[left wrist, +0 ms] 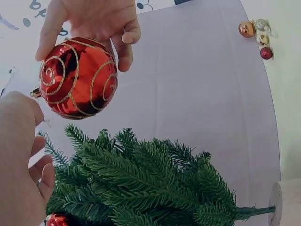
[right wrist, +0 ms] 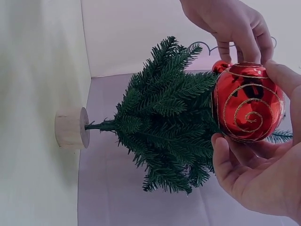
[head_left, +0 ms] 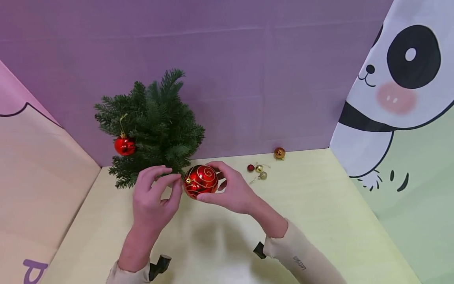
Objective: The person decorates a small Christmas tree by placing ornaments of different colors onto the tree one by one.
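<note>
My right hand [head_left: 232, 189] grips a large red Christmas bauble [head_left: 203, 179] from its right side, thumb below and fingers behind. The bauble is glossy, with gold glitter swirls, and its gold cap [left wrist: 35, 93] points toward my left hand [head_left: 156, 197]. There the thumb and forefinger pinch together right beside the cap, where the thin hanging string is; the string itself is mostly hidden. The bauble is held up in front of a small green Christmas tree [head_left: 156, 118]. A smaller red bauble [head_left: 125, 146] hangs by a gold string on the tree's left side.
The tree stands in a round wooden base [right wrist: 70, 127] on the pale table [head_left: 301, 221]. Near the back wall lie a copper bauble [head_left: 279, 153], a small dark red bauble [head_left: 250, 168] and two small gold ones. Printed cloth walls [head_left: 248, 79] enclose the table's back and sides.
</note>
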A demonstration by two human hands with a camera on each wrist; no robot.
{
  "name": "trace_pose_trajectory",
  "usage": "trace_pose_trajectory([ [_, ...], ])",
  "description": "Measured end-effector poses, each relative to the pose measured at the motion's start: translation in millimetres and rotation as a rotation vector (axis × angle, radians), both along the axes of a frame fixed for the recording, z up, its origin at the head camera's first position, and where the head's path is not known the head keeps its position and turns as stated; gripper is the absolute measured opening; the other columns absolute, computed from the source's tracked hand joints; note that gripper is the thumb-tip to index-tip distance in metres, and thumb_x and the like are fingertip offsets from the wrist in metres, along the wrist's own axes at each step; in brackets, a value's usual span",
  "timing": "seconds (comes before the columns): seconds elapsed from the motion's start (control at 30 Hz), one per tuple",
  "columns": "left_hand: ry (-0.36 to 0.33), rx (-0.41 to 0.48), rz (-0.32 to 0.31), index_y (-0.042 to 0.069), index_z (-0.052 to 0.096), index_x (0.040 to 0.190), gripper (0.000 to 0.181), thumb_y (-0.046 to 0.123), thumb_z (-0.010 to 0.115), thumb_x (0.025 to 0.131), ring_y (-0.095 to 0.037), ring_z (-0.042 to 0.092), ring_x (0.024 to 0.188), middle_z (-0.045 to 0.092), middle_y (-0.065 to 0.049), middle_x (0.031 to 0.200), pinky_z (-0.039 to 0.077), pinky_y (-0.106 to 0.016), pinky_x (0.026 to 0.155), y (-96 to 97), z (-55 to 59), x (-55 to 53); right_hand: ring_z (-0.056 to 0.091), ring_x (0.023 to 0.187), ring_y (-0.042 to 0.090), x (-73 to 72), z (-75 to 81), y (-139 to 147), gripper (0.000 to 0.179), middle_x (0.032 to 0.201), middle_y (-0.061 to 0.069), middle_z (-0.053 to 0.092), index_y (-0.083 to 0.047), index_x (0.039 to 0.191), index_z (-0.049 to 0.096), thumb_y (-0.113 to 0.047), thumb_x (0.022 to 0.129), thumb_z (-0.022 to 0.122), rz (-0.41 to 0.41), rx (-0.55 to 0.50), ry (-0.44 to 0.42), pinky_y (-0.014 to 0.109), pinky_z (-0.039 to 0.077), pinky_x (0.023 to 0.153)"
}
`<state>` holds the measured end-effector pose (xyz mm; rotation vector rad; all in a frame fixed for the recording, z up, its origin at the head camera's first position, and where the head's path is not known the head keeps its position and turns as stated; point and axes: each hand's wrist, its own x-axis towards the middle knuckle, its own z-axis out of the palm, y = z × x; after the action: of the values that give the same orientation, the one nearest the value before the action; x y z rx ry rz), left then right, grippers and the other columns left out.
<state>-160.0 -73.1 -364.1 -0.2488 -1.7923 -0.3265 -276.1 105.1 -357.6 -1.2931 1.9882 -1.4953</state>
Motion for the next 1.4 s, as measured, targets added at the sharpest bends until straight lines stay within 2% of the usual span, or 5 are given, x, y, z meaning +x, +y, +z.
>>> trace_pose_trajectory([
  [0.17,0.009,0.049,-0.041,-0.003,0.073,0.083,0.024,0.017,0.062,0.091,-0.033,0.060,0.076,0.067,-0.014,0.083,0.047,-0.031,0.071,0.1,0.0,-4.6,0.054,0.098,0.016,0.0,-3.9,-1,0.069,0.119,-0.006,0.058,-0.018,0.139,0.046,-0.029,0.080,0.081,0.017,0.007,-0.014,0.036,0.053,0.074],
  [0.63,-0.037,0.095,-0.130,0.000,0.074,0.081,0.026,0.021,0.065,0.094,-0.039,0.058,0.087,0.067,-0.014,0.082,0.043,-0.033,0.088,1.4,3.6,-13.5,0.052,0.109,0.013,-0.5,-11.9,-2,0.075,0.131,-0.006,0.052,-0.013,0.146,0.037,-0.034,0.085,0.075,0.092,0.089,0.040,0.033,0.049,0.084],
  [0.9,-0.064,0.083,-0.170,0.002,0.075,0.080,0.030,0.026,0.065,0.095,-0.045,0.055,0.097,0.066,-0.016,0.088,0.041,-0.035,0.094,3.2,1.1,-12.6,0.047,0.124,0.009,2.5,-3.0,-9,0.037,0.129,-0.009,0.055,-0.017,0.130,0.060,-0.028,0.095,0.063,0.084,-0.024,0.114,0.040,0.038,0.103],
  [1.17,-0.113,0.095,-0.188,0.006,0.076,0.082,0.029,0.029,0.065,0.095,-0.045,0.052,0.102,0.066,-0.015,0.093,0.042,-0.028,0.083,6.6,-2.9,-4.8,0.060,0.102,0.010,14.5,3.4,-13,0.021,0.110,-0.005,0.063,-0.013,0.114,0.069,-0.019,0.101,0.054,0.121,-0.047,-0.053,0.031,0.050,0.087],
  [1.4,-0.139,0.109,-0.222,0.006,0.076,0.082,0.029,0.030,0.065,0.095,-0.045,0.050,0.105,0.065,-0.016,0.095,0.042,-0.028,0.086,7.2,-4.7,-6.7,0.059,0.103,0.009,14.2,3.9,-13,0.014,0.106,-0.005,0.067,-0.012,0.103,0.072,-0.016,0.097,0.060,0.048,-0.075,-0.021,0.029,0.048,0.089],
])
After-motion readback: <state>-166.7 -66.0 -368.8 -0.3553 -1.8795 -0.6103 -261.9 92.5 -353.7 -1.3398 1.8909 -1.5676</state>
